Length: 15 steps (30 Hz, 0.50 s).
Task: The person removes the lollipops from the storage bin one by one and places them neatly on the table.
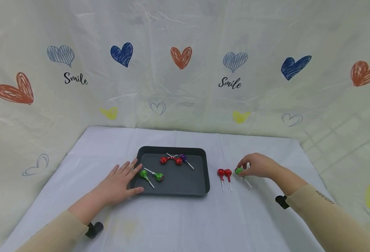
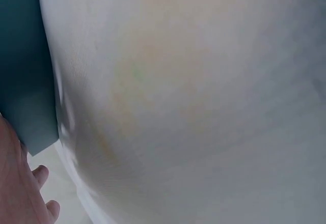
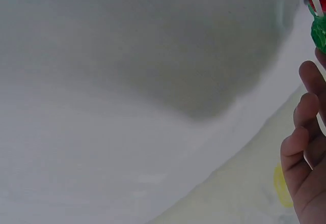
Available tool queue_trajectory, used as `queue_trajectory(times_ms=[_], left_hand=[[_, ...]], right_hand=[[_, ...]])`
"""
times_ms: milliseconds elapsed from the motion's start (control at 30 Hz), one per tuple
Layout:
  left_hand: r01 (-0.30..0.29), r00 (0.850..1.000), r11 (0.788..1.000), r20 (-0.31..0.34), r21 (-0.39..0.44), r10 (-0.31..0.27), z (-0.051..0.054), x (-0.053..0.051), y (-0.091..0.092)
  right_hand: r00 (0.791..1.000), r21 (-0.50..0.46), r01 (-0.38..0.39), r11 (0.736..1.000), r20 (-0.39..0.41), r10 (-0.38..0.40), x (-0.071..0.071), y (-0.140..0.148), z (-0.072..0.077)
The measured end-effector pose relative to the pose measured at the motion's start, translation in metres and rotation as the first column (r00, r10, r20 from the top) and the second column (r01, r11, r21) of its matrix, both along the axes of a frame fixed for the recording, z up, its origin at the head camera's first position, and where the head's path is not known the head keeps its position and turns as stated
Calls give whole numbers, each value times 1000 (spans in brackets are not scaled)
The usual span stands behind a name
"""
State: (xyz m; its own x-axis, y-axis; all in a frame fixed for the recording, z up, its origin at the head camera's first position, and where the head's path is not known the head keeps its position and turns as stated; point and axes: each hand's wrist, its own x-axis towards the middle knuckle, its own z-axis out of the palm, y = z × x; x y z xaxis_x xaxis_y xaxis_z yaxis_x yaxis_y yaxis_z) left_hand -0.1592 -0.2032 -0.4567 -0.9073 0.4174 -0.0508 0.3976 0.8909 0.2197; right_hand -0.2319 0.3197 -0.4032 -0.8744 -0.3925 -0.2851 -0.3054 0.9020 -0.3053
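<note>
— Our count?
— Five lollipops in one tray; two red lollipops at its three o'clock.
— Hands?
— Our right hand pinches one green lollipop beyond them; our left hand, spread, at nine.

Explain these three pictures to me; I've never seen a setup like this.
There is no machine, just a person's bare left hand and right hand. The wide picture comes from a camera worn on the head; the two closer ones come from the left and right wrists. On a white cloth sits a dark tray with two green lollipops, two red ones and a purple one. The left hand lies spread at the tray's left edge. The right pinches another green lollipop, beside two more red lollipops.
</note>
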Motion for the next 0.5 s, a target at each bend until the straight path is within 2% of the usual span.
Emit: queue_trajectory(times_ms=[133,267,500], left_hand=[[-2,1000,1000,5,-11,2,0,-1,0],[-6,1000,1000,12,-13,6,1,0,1],[1,1000,1000,0,-10,-1,1,1,1]], right_hand=[[1000,56,11,998,20,-12,2,0,-9],[1000,68,2,998,12,-2,2,2,-14],[1000,48,-9,999,3,9,-1,5,-4]])
